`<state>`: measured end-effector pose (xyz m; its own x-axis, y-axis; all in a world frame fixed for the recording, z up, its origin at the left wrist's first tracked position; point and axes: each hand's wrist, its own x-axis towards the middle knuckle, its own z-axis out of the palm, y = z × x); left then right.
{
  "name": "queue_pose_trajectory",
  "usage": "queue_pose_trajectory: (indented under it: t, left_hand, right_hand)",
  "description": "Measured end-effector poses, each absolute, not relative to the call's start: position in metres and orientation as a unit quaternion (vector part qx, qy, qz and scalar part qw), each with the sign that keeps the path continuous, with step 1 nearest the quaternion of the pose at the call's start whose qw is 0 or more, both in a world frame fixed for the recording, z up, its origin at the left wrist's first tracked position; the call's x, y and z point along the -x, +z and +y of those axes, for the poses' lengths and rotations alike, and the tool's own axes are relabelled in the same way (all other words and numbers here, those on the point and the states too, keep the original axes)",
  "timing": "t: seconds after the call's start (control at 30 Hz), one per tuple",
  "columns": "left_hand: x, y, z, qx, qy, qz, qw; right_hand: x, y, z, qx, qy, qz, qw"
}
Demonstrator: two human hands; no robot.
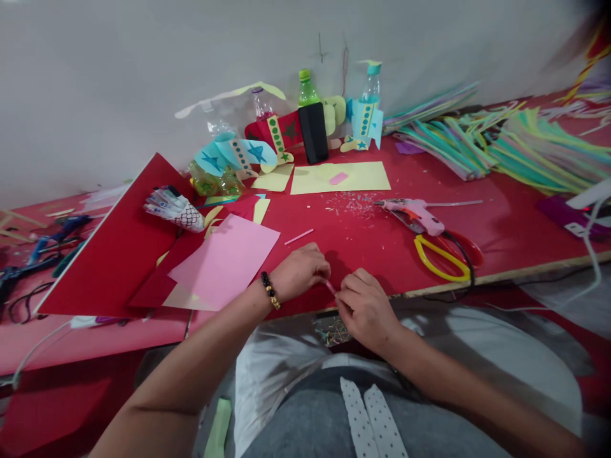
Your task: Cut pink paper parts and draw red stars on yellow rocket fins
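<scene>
Bottles (308, 92) placed along the rear edge of the table (506, 232), strip bundles (539, 152) laid at the right rear corner, hot glue gun (413, 213) positioned right of center, scissors (443, 257) set in front of it near the front edge, paper sheets (222, 264) stacked at left.

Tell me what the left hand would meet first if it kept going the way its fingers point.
The left hand would most likely meet the short pink strip at its fingertips first, then the right hand just beyond; depth is hard to judge here.
</scene>
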<state>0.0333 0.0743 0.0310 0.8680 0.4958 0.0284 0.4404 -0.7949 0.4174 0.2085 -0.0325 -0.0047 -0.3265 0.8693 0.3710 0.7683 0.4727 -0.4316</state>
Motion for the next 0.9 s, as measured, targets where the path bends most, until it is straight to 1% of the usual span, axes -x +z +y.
queue_pose_trajectory:
  t: [0.3,0.53,0.73,0.9]
  left_hand:
    - [-0.042,0.036,0.093,-0.938,0.016,0.257,0.233]
    - [-0.052,0.036,0.104,-0.94,-0.016,0.243,0.241]
    - [-0.052,0.033,0.109,-0.929,-0.022,0.253,0.269]
    - [-0.048,0.03,0.109,-0.918,-0.007,0.264,0.297]
  right_hand:
    - [-0.211,-0.009,-0.029,0.499,0.147,-0.788,0.33]
    - [-0.213,-0.004,-0.029,0.514,0.152,-0.782,0.318]
    - [-0.215,-0.007,-0.029,0.508,0.159,-0.78,0.329]
    - [-0.215,-0.009,-0.031,0.502,0.137,-0.802,0.294]
